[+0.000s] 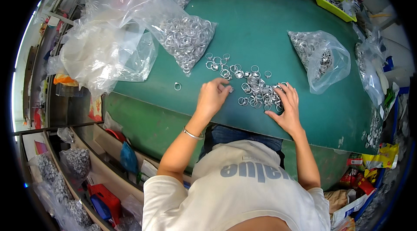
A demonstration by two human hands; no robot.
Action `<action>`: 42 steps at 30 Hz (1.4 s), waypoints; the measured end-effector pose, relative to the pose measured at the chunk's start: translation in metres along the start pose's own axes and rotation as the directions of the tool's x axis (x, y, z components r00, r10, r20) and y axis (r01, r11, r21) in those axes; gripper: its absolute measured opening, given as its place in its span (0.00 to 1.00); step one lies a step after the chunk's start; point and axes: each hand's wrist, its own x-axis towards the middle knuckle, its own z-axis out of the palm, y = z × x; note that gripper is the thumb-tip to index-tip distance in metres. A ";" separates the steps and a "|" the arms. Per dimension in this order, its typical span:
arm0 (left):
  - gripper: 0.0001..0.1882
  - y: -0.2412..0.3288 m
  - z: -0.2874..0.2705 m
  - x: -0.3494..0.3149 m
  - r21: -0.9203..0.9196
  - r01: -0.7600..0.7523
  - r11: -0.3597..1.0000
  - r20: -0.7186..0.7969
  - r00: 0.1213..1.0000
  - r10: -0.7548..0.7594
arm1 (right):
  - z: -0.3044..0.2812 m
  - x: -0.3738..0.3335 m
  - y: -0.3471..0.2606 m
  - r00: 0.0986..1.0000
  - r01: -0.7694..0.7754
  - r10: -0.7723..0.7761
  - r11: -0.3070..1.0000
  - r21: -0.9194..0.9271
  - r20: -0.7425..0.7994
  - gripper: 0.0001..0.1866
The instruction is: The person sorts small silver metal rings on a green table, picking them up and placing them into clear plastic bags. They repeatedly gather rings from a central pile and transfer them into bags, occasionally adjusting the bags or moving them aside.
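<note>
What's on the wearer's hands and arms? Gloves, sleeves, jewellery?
No gloves on the left hand or right hand. Short off-white sleeves, forearms uncovered. Slim silver-coloured bangle on the left wrist; none visible on the right.

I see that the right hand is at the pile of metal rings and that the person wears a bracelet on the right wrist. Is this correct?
One detail is wrong: the bracelet is on the left wrist, not the right, as the head view shows. The right hand is indeed at the pile of metal rings.
</note>
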 end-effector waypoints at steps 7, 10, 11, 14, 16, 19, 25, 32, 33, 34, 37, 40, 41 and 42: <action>0.13 -0.019 0.003 0.040 0.236 -0.336 0.912 -0.393 0.825 0.405 | 0.002 0.002 -0.004 0.999 -0.019 0.020 0.999 0.035 -0.032 0.42; 0.14 -0.036 0.012 0.041 0.272 -0.346 0.898 -0.379 0.819 0.431 | 0.003 0.007 -0.004 0.999 -0.018 0.020 0.999 0.040 -0.038 0.42; 0.14 -0.033 0.013 0.039 0.249 -0.361 0.898 -0.318 0.846 0.429 | 0.002 0.007 -0.004 0.999 -0.025 0.027 0.999 0.032 -0.042 0.42; 0.15 -0.011 0.014 0.015 0.161 -0.377 0.912 -0.180 0.898 0.402 | 0.000 0.002 -0.003 0.999 -0.037 0.038 0.999 0.026 -0.038 0.40; 0.14 -0.009 0.020 0.004 0.146 -0.409 0.901 -0.180 0.884 0.431 | -0.001 0.001 -0.002 0.997 -0.043 0.045 0.998 0.046 -0.059 0.38; 0.15 0.001 0.027 -0.018 0.090 -0.425 0.901 -0.264 0.862 0.433 | 0.003 0.000 -0.002 0.995 -0.037 0.045 0.995 0.089 -0.086 0.34; 0.15 0.008 0.043 -0.086 -0.636 0.340 0.692 0.674 0.682 0.284 | 0.006 -0.014 -0.001 0.991 -0.092 0.107 0.980 0.177 -0.079 0.33; 0.28 -0.025 0.113 -0.106 -0.317 0.948 -0.025 0.915 0.313 0.253 | 0.003 -0.027 -0.017 0.998 -0.041 0.043 0.997 0.066 -0.038 0.28; 0.31 -0.021 0.117 -0.102 -0.312 0.946 -0.083 0.911 0.323 0.256 | 0.002 -0.029 -0.019 0.998 -0.045 0.047 0.997 0.058 -0.033 0.27; 0.33 -0.020 0.122 -0.095 -0.299 0.942 -0.151 0.887 0.333 0.322 | 0.001 -0.032 -0.021 0.998 -0.049 0.050 0.998 0.051 -0.027 0.27; 0.36 -0.024 0.131 -0.094 -0.234 0.929 -0.288 0.848 0.340 0.408 | 0.001 -0.043 -0.025 0.999 -0.050 0.050 0.998 0.043 -0.005 0.26; 0.38 -0.025 0.135 -0.096 -0.220 0.909 -0.353 0.827 0.366 0.427 | 0.004 -0.054 -0.029 0.999 -0.049 0.049 0.998 0.028 0.007 0.25; 0.39 -0.024 0.135 -0.096 -0.226 0.901 -0.370 0.819 0.381 0.429 | 0.004 -0.057 -0.031 0.999 -0.045 0.045 0.999 0.013 0.010 0.25; 0.36 -0.027 0.138 -0.097 -0.256 0.909 -0.328 0.789 0.393 0.472 | 0.005 -0.060 -0.033 0.999 -0.041 0.041 0.999 -0.002 0.014 0.24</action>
